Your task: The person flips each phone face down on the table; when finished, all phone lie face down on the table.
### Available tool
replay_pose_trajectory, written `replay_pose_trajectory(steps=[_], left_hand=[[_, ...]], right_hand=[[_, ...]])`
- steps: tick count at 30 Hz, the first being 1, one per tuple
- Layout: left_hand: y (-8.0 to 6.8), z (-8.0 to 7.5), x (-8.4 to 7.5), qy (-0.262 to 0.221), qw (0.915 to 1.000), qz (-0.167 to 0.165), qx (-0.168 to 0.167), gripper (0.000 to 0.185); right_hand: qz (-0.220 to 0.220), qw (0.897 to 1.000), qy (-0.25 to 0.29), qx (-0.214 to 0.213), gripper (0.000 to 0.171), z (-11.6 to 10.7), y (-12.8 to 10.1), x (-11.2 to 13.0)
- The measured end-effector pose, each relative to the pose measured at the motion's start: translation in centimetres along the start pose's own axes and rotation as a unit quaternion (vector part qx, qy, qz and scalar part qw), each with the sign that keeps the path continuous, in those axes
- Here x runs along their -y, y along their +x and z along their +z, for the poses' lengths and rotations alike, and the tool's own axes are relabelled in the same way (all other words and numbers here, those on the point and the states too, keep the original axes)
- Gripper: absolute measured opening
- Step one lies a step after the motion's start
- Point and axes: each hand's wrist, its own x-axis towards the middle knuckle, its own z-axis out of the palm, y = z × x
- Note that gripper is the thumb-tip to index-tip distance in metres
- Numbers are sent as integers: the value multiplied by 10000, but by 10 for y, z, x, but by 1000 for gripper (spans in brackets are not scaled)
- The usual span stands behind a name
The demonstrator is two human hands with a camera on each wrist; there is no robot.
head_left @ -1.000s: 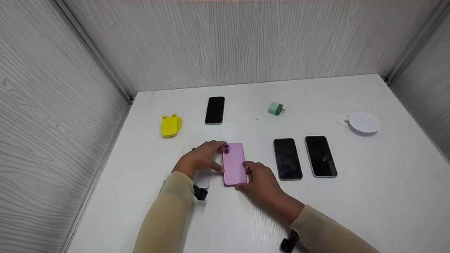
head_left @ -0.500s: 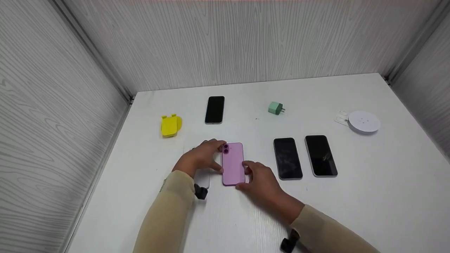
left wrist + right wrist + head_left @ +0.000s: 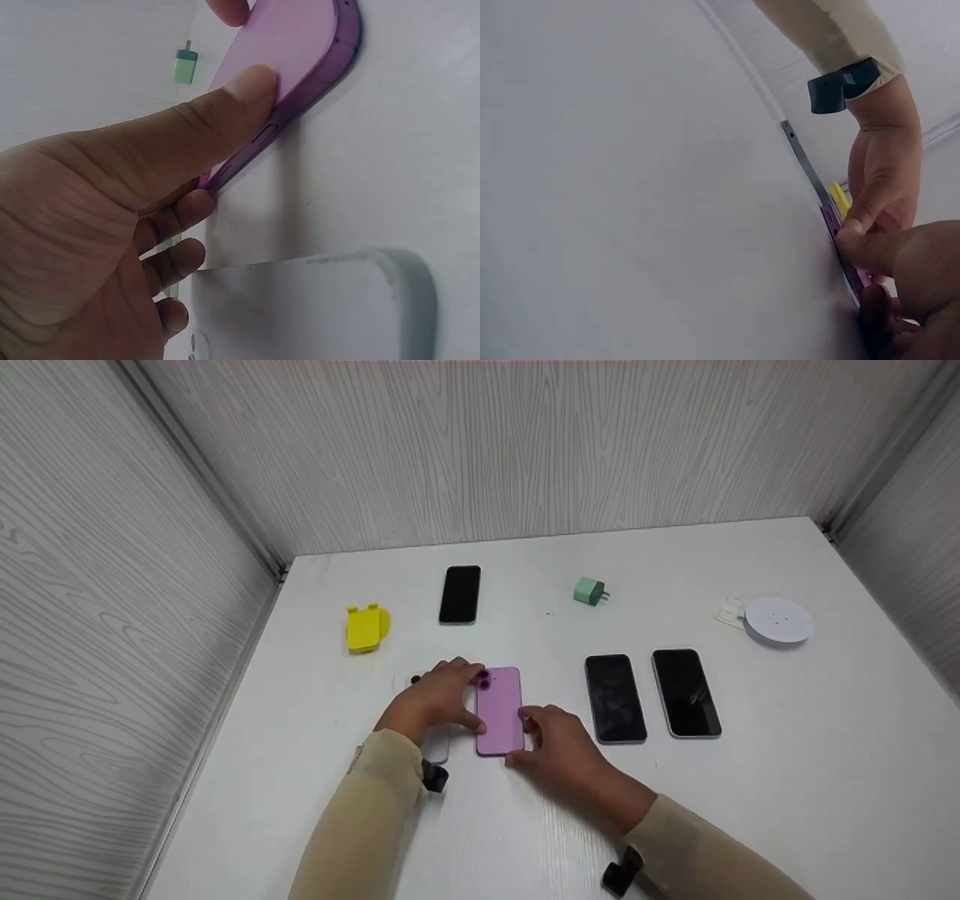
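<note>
Here the purple phone point(image 3: 499, 710) lies back-up on the white desk point(image 3: 787, 750), near the middle, camera bumps at its far corner. Both hands are on it. The left hand point(image 3: 439, 696) pinches the left long edge, thumb laid on the back and fingers curled under the side; the left wrist view shows that edge lifted a little off the desk. The right hand point(image 3: 559, 739) grips the right edge near the lower end, fingertips curled against the side.

Judged step: the phone is being gripped and tipped up along one edge, not yet clear of the desk. The next move would call for a firm two-sided hold, since the glossy back looks slick and the body is thin with rounded corners.

Just left of it, partly under the left hand, lies a pale, translucent case or white phone point(image 3: 435, 744); I cannot tell which.

Further out: two black-screened phones point(image 3: 615, 699) point(image 3: 686, 692) side by side to the right, glassy and flat; a third black phone point(image 3: 460, 594) toward the back wall; a yellow plastic piece point(image 3: 365, 628); a small green plug adapter point(image 3: 589, 591); a white round disc point(image 3: 778, 620) at the far right. Grey wood-grain panels wall in the desk.
</note>
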Motion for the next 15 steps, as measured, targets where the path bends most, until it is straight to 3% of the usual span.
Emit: replay_pose_trajectory(steps=[4, 10, 15], left_hand=[[1, 1, -2, 13, 10000, -70, -12, 105], [1, 1, -3, -35, 9999, -110, -21, 105], [1, 1, -3, -60, 9999, -138, -16, 104]], right_hand=[[-119, 9997, -164, -169, 58, -28, 7, -12], [-120, 9863, -1348, -940, 68, -84, 27, -45], [312, 9787, -1904, -701, 84, -107, 36, -62]])
